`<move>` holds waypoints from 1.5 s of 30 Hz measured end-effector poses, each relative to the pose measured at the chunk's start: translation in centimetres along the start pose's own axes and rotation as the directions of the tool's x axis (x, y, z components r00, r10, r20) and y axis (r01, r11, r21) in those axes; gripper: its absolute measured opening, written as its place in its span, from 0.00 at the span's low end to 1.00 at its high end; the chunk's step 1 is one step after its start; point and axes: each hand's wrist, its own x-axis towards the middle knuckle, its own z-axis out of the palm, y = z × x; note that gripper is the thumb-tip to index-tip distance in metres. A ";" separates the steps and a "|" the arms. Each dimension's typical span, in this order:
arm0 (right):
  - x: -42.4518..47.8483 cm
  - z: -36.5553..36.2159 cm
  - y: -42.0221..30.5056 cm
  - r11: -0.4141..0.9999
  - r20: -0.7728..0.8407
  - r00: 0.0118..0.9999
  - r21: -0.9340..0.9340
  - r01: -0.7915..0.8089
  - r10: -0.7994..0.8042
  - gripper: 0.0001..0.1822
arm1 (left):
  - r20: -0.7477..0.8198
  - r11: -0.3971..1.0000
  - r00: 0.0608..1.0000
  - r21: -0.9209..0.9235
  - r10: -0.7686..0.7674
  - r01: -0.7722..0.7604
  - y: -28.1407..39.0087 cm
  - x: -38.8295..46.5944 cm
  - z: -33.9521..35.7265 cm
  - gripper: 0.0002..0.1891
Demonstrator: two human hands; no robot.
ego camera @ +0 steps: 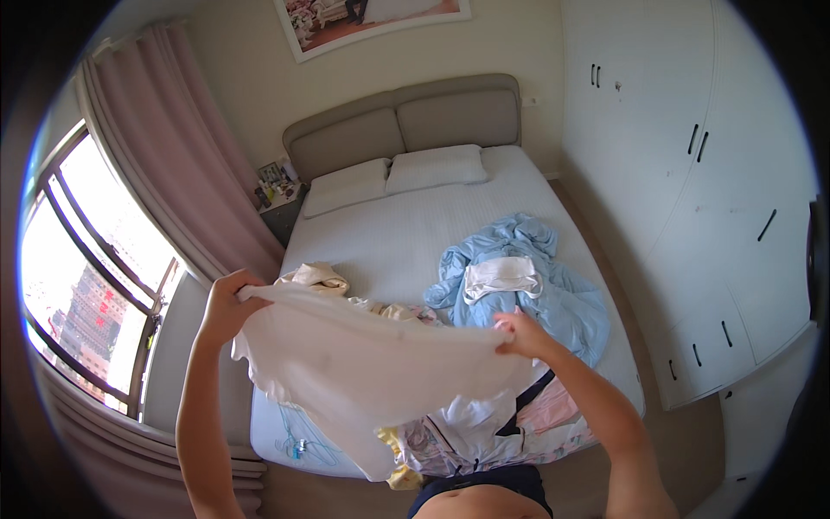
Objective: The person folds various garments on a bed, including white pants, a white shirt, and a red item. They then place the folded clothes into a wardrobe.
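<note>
A white cloth garment point(363, 363) hangs spread out between my two hands above the foot of the bed. My left hand point(237, 301) pinches its upper left corner, raised on the window side. At its upper right corner, my right hand point(522, 336) grips the edge, a little lower than the left. The fabric's lower edge droops unevenly and covers part of the clothes beneath. Under and beside it lie a patterned garment point(431, 444), a pink garment point(551, 405) and a beige cloth point(318, 279). What kind of garment I hold cannot be told.
On the bed point(363, 230), a light blue quilt point(570, 311) is bunched up with a folded white garment point(502, 277) on top. Two pillows point(438, 168) rest by the headboard point(460, 120). White wardrobes point(648, 194) line the right; a nightstand point(283, 217), curtain point(175, 130) and window point(91, 279) stand left.
</note>
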 end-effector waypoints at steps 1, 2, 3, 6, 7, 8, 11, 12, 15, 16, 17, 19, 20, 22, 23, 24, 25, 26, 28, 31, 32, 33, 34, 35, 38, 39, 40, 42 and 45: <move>1.3 -0.4 0.4 0.979 -0.166 0.984 -0.203 0.030 -0.065 0.36 | 0.001 1.000 1.000 -0.016 -0.005 0.005 -0.6 1.2 0.6 0.08; 2.1 -1.5 0.2 0.913 -0.312 0.938 -0.409 0.014 -0.154 0.32 | 0.002 0.999 1.000 -0.045 -0.006 0.006 -1.3 2.2 1.5 0.08; 3.0 -3.4 -1.1 0.912 -0.295 0.954 -0.404 -0.073 -0.054 0.29 | -0.023 0.998 1.000 -0.071 0.000 -0.002 -2.0 3.0 1.8 0.08; 3.3 -10.9 -5.0 0.996 -0.495 0.865 -0.061 0.060 -0.082 0.23 | -0.124 0.993 0.992 -0.110 0.020 -0.034 -2.8 6.1 3.0 0.09; 2.5 -12.4 -6.6 0.987 -0.508 0.853 0.030 0.160 -0.123 0.24 | -0.170 0.998 0.985 -0.063 0.002 -0.013 -2.5 6.2 2.5 0.09; 1.2 -13.3 -8.5 0.957 -0.519 0.840 0.127 0.259 -0.159 0.24 | -0.214 1.000 0.977 -0.013 -0.019 0.017 -2.2 5.6 1.6 0.10; -4.6 -15.9 -11.4 0.895 -0.372 0.898 0.278 0.348 -0.234 0.30 | -0.389 0.981 0.901 0.116 0.192 -0.158 -0.8 2.2 2.0 0.10; -6.3 -16.5 -10.3 0.894 -0.330 0.927 0.340 0.292 -0.177 0.31 | -0.441 0.976 0.871 0.124 0.217 -0.181 -1.5 0.6 3.9 0.11; -10.8 -12.6 -8.1 0.886 -0.260 0.964 0.433 0.166 -0.054 0.34 | -0.417 0.929 0.846 0.299 0.331 -0.216 -3.1 -7.7 7.2 0.14; -11.6 -10.0 -7.8 0.918 -0.279 0.960 0.378 0.120 -0.011 0.34 | -0.263 0.819 0.843 0.486 0.469 -0.304 -3.2 -10.0 8.3 0.12; -12.9 -8.2 -6.7 0.932 -0.293 0.956 0.347 0.108 -0.002 0.30 | -0.252 0.894 0.897 0.365 0.363 -0.259 -3.7 -12.6 10.9 0.10; -15.9 -4.2 -2.5 0.991 -0.293 0.954 0.093 0.100 -0.069 0.22 | -0.236 0.956 0.942 0.227 0.239 -0.186 -7.6 -18.2 16.2 0.11; -17.8 -2.3 0.6 0.982 -0.251 0.960 -0.170 0.080 -0.121 0.19 | -0.170 0.957 0.957 0.211 0.237 -0.200 -7.8 -20.0 19.4 0.12; -20.8 3.5 6.0 0.907 -0.295 0.919 -0.399 0.132 -0.263 0.15 | -0.070 0.967 0.988 0.227 0.137 -0.118 -11.0 -24.9 25.0 0.09; -22.4 6.7 8.2 0.903 -0.312 0.934 -0.428 0.027 -0.176 0.12 | -0.001 0.974 0.998 0.216 0.068 -0.066 -12.8 -27.7 28.2 0.08; -23.8 10.0 10.5 0.891 -0.335 0.937 -0.449 -0.068 -0.097 0.09 | 0.067 0.975 0.998 0.221 0.001 -0.016 -14.5 -30.4 30.9 0.07; -25.4 12.8 12.9 0.859 -0.192 0.981 -0.503 -0.091 -0.009 0.09 | 0.197 0.959 0.976 0.281 -0.090 0.032 -16.0 -33.4 33.2 0.07; -26.7 15.1 14.2 0.853 -0.129 0.987 -0.501 -0.147 0.095 0.08 | 0.316 0.936 0.931 0.345 -0.185 0.069 -16.9 -36.1 35.0 0.07; -29.6 19.0 16.1 0.818 -0.014 0.955 -0.511 -0.263 0.298 0.08 | 0.539 0.891 0.731 0.401 -0.418 0.213 -17.4 -39.3 37.3 0.13; -30.6 23.1 17.2 0.868 0.060 0.905 -0.318 -0.382 0.420 0.20 | 0.482 0.886 0.758 0.370 -0.439 0.278 -15.8 -41.7 40.9 0.23; -30.0 23.8 16.5 0.867 0.033 0.896 -0.270 -0.419 0.444 0.23 | 0.447 0.908 0.807 0.336 -0.387 0.249 -13.8 -40.3 42.0 0.26; -28.9 24.0 15.6 0.871 -0.018 0.908 -0.275 -0.407 0.419 0.32 | 0.405 0.927 0.850 0.304 -0.336 0.221 -12.5 -39.0 43.2 0.29; -27.2 23.7 14.4 0.889 0.003 0.918 -0.254 -0.382 0.396 0.34 | 0.420 0.928 0.846 0.310 -0.328 0.206 -12.1 -37.8 44.5 0.31; -26.6 24.4 15.0 0.891 0.074 0.922 -0.298 -0.342 0.379 0.34 | 0.436 0.930 0.841 0.315 -0.320 0.190 -11.4 -36.8 45.5 0.32; -27.4 25.9 16.0 0.865 0.309 0.866 -0.445 -0.234 0.393 0.33 | 0.761 0.920 0.532 0.378 -0.370 0.099 -13.0 -40.1 47.6 0.35; -26.7 26.1 16.6 0.846 0.362 0.844 -0.501 -0.183 0.397 0.32 | 0.814 0.915 0.454 0.402 -0.363 0.011 -13.6 -41.8 48.0 0.34; -26.0 25.6 16.9 0.833 0.501 0.733 -0.530 -0.159 0.459 0.24 | 0.844 0.899 0.386 0.431 -0.372 -0.076 -14.8 -41.2 48.7 0.34; -24.4 25.0 20.2 0.784 0.627 0.531 -0.222 -0.579 0.570 0.16 | 0.905 0.905 0.015 0.423 -0.424 0.049 -13.2 -33.0 47.7 0.29; -12.9 19.3 21.3 0.884 0.016 0.884 0.022 -0.467 0.467 0.12 | 0.730 0.905 0.546 0.255 -0.411 0.340 -13.9 -21.7 47.1 0.14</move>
